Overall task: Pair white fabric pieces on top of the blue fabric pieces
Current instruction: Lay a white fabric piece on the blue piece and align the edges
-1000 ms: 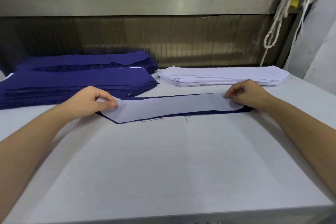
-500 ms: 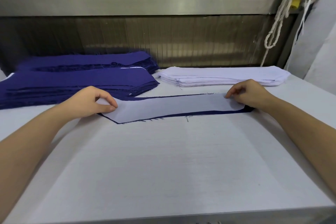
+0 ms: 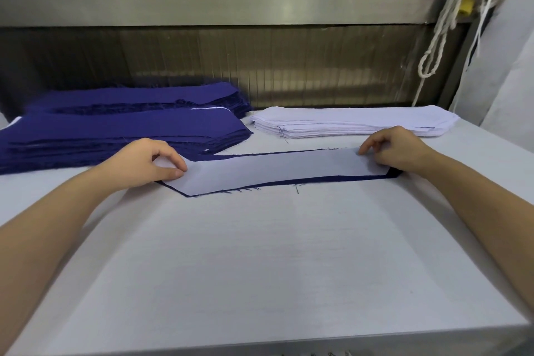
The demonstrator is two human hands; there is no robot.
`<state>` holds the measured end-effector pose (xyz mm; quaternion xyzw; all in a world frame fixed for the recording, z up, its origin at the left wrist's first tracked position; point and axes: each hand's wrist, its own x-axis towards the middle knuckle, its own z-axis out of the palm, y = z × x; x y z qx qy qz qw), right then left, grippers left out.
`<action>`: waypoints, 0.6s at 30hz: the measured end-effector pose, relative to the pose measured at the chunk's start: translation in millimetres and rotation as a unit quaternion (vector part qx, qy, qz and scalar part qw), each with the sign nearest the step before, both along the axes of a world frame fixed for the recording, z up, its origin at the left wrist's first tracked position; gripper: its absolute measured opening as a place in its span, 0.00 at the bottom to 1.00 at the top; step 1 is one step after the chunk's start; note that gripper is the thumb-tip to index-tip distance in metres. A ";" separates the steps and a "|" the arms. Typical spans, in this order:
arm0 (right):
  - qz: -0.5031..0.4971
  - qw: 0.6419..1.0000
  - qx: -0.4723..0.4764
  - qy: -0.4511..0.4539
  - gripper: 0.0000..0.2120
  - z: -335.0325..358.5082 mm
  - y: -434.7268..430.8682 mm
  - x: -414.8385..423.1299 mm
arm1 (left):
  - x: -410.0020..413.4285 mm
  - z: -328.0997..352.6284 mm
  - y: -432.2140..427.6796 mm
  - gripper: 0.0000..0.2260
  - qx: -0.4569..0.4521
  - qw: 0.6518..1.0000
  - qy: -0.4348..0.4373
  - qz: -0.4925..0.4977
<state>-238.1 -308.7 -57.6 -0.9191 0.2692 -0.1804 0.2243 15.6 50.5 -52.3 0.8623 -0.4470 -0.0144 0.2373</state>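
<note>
A long white fabric piece (image 3: 277, 170) lies on top of a blue fabric piece (image 3: 326, 180), whose dark edge shows along the near and far sides. My left hand (image 3: 144, 162) pinches the white piece's left end between thumb and forefinger. At the right end, my right hand (image 3: 396, 150) rests with curled fingers holding the white piece. A stack of blue pieces (image 3: 115, 136) sits at the back left, with a second blue stack (image 3: 138, 97) behind it. At the back right lies a stack of white pieces (image 3: 352, 123).
The white table (image 3: 260, 263) spreads wide in front of the paired pieces, ending at a near edge. A metal panel wall (image 3: 260, 66) closes the back. White ropes (image 3: 450, 23) hang at the right beside a pale fabric roll (image 3: 508, 72).
Both hands stay at the ends of the white piece. My left forefinger has shifted slightly along the left end; the fabrics lie almost as before.
</note>
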 end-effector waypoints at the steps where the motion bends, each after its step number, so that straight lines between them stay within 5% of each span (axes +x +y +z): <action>1: -0.005 1.000 -0.004 0.001 0.17 -0.2 0.2 0.4 | 0.2 -0.3 -0.1 0.10 -0.001 1.000 -0.004 -0.001; 18: -0.063 0.989 -0.129 0.033 0.09 -3.9 -2.1 2.2 | -0.4 -3.2 0.1 0.11 0.004 0.998 -0.068 0.006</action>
